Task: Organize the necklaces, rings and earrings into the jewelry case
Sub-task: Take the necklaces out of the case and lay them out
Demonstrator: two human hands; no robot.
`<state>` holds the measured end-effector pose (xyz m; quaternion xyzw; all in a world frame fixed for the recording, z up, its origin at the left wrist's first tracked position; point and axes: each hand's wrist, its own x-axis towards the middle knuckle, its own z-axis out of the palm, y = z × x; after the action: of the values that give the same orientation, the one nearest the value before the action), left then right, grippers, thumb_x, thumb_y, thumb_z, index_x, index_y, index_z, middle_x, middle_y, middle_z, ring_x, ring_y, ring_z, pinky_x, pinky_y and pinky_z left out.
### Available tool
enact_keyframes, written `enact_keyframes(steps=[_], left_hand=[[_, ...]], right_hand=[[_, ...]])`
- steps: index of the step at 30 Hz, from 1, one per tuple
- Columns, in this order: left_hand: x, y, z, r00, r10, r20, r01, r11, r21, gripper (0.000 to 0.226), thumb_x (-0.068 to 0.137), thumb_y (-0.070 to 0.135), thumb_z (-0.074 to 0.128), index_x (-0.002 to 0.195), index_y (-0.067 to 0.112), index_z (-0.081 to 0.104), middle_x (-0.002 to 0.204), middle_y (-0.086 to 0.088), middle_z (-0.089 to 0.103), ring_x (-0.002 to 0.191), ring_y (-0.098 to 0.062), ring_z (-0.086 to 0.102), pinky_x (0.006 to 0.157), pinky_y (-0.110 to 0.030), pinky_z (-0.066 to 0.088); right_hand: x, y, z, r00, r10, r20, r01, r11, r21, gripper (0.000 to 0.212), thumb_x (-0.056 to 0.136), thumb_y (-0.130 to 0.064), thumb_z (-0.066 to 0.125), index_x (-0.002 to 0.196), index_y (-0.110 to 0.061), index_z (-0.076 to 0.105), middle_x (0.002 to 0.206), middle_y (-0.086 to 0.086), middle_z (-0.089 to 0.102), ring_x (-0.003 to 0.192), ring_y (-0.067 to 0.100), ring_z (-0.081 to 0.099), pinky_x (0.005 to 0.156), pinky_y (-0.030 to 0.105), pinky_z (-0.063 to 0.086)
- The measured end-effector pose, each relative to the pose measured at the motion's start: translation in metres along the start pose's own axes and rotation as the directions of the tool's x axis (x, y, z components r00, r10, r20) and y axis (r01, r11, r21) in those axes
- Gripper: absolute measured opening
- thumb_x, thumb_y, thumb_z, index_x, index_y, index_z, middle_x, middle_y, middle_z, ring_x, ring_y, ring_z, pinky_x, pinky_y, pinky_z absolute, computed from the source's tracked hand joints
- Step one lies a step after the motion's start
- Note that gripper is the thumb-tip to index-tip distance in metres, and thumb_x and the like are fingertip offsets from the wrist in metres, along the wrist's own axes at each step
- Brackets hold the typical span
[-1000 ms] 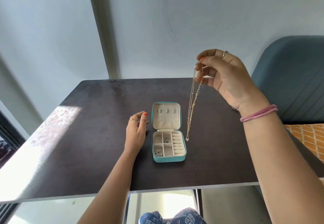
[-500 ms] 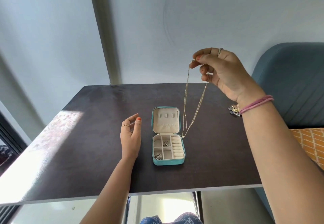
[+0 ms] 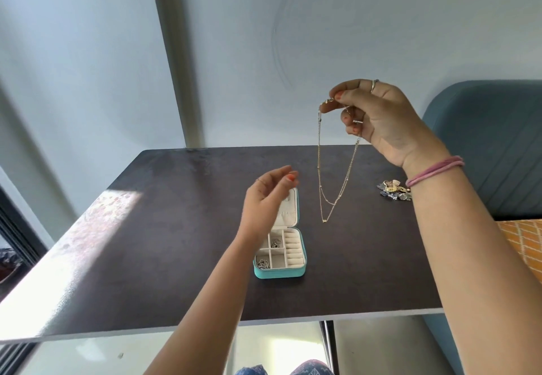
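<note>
One gold necklace hangs above and right of the open jewelry case, pinched by the right hand — the left hand, fingers loosely curled, holds nothing — lowering it into a compartment likely comes next.

walls: pale blue wall, grey vertical strip | furniture: dark tabletop, blue padded seat at right | light: sunlit patch on tabletop's left
</note>
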<state>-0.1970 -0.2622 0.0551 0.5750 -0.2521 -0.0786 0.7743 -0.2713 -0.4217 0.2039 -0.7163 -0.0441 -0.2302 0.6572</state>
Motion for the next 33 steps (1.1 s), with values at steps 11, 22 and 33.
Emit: enact_keyframes(steps=[11,22,33], left_hand=[[-0.027,-0.012,0.048,0.982,-0.135,0.128,0.142,0.989,-0.04,0.016,0.095,0.015,0.057,0.109,0.014,0.065,0.102,-0.001,0.072,0.097,-0.009,0.066,0.089,-0.018,0.05],[-0.031,-0.027,0.06,0.961,-0.246,0.125,0.271,0.93,-0.25,0.014,0.099,0.012,0.047,0.095,0.012,0.061,0.083,-0.001,0.074,0.09,-0.016,0.07,0.093,-0.028,0.05],[-0.033,-0.041,0.06,0.968,-0.248,0.049,0.252,0.951,-0.177,0.009,0.095,0.01,0.057,0.098,0.011,0.065,0.081,-0.001,0.072,0.09,-0.025,0.058,0.077,-0.026,0.044]], right_hand=[[-0.003,0.004,-0.005,1.0,-0.001,0.013,0.001,1.0,-0.031,0.014,0.092,-0.006,0.055,0.086,-0.012,0.066,0.089,0.012,0.074,0.055,0.009,0.046,0.05,0.018,0.035],[-0.004,0.012,-0.01,1.0,-0.021,-0.001,0.021,0.985,-0.169,0.014,0.091,-0.01,0.061,0.086,-0.018,0.071,0.08,0.001,0.066,0.06,0.008,0.051,0.053,0.019,0.036],[-0.006,0.018,-0.007,0.995,-0.096,-0.036,0.091,0.987,-0.129,0.014,0.093,-0.006,0.056,0.09,-0.014,0.068,0.078,0.004,0.072,0.062,0.007,0.051,0.051,0.016,0.036]])
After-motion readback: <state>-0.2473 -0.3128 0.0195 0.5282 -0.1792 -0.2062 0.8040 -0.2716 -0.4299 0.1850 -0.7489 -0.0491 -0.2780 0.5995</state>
